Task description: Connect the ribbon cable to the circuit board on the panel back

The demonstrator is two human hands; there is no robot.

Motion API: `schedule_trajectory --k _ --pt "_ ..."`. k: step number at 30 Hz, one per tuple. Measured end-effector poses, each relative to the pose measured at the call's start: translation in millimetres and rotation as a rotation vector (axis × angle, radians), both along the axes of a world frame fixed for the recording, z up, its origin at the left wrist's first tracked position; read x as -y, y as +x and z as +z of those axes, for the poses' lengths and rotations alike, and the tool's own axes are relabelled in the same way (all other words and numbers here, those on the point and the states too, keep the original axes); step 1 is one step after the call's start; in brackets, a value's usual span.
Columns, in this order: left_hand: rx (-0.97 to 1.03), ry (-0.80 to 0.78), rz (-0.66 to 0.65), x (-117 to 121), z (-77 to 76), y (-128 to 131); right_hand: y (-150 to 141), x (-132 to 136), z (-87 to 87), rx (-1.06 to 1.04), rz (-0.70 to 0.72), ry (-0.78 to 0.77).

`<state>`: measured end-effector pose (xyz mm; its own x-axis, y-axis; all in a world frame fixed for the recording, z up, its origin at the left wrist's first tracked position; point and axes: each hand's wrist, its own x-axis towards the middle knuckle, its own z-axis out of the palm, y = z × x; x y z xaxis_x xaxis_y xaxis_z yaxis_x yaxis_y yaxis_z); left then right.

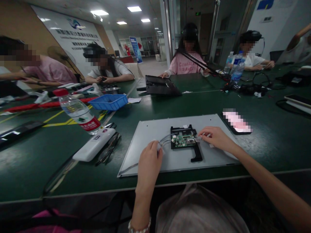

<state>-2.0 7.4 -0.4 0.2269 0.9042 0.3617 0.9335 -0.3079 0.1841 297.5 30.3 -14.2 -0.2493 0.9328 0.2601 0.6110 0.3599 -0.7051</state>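
A green circuit board [184,140] sits in a black plastic bracket [196,153] on a flat grey panel [150,129]. Grey cables [166,138] run from the board's left side to my left hand [149,161]. Its thumb and forefinger are pinched around the cables, with a small whitish piece beside the fingertips. On the other side, my right hand [216,137] is closed at the board's right edge. A small pale strip shows at those fingertips; I cannot make out what it is.
A phone [236,122] lies right of the panel. To the left are a white power bank [94,144], glasses [108,149], a water bottle [79,111] and a blue tray [109,102]. Across the table, a person holds a black panel [162,85]; several other people sit around.
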Motion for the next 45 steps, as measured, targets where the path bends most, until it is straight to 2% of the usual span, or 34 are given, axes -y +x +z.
schedule_trajectory --k 4,12,16,19,22,26,31,34,39,42,45 --pt "-0.053 -0.017 0.007 -2 -7.8 -3 1 0 -0.3 0.009 -0.013 0.003" --pt "-0.152 -0.115 0.028 -6 4.2 -7 1 1 0.1 0.063 -0.004 0.047" --pt "-0.145 -0.113 0.055 -8 4.7 -6 1 0 -2.7 0.059 -0.007 0.066" --pt "-0.096 -0.042 0.062 -9 0.8 -6 1 -1 -5.0 0.01 -0.01 0.038" --pt "-0.01 0.104 0.066 -9 -2.6 -6 -1 0 -4.2 -0.026 -0.008 -0.005" --pt "0.092 0.251 -0.018 -1 -1.7 -8 -3 1 -0.3 -0.004 -0.008 -0.046" --pt "-0.041 0.145 -0.167 13 0.9 -9 -4 1 0.3 -0.015 0.03 -0.057" --pt "-0.155 0.083 -0.174 15 1.8 -8 -6 1 0.3 -0.058 0.043 -0.078" --pt "-0.256 0.063 -0.168 8 7.7 0 -7 1 3.2 -0.056 0.013 -0.102" --pt "-0.269 0.051 -0.19 2 10.2 2 0 -1 4.3 -0.053 -0.02 -0.085" --pt "-0.176 0.072 -0.196 -7 10.8 -1 12 -4 2.4 0.005 -0.114 -0.021"
